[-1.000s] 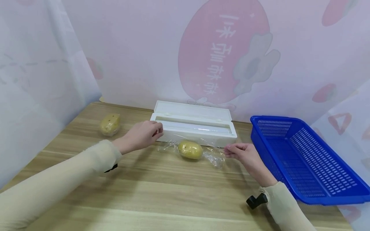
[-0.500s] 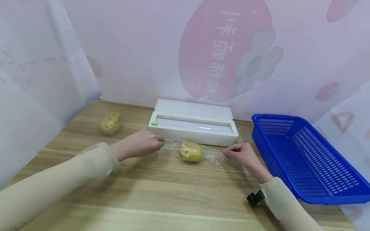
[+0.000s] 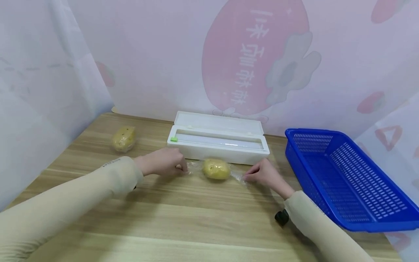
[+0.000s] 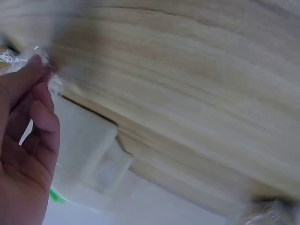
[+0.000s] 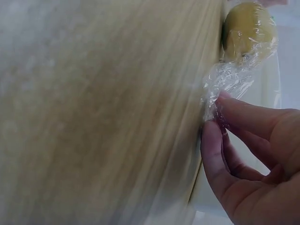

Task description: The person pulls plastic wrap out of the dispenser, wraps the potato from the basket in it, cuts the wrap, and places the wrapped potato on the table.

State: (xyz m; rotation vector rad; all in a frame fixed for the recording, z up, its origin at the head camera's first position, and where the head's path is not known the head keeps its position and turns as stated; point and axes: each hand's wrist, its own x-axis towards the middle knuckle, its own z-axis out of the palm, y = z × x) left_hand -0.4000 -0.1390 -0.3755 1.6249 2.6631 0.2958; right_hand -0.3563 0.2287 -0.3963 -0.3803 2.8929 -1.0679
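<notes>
A yellow potato [image 3: 216, 169] lies on the table in front of a white box, with clear plastic wrap [image 3: 195, 167] around it. The wrap runs out to both sides in gathered ends. My left hand [image 3: 165, 162] pinches the left end between thumb and fingertips, as the left wrist view also shows. On the other side, my right hand [image 3: 264, 175] pinches the right end; in the right wrist view the crumpled wrap [image 5: 229, 82] stretches from the fingertips to the potato [image 5: 249, 30]. Neither hand touches the potato itself.
Just behind the potato stands the white cling film box [image 3: 216, 151], its lid raised, a film roll and a green slider inside. A second wrapped potato [image 3: 124, 139] lies at the back left. A blue plastic basket [image 3: 347, 182] stands at the right.
My left hand has come down from the box's front left corner to the wrap's left end. The right hand has shifted slightly inward. The wrap's ends look narrower and tighter.
</notes>
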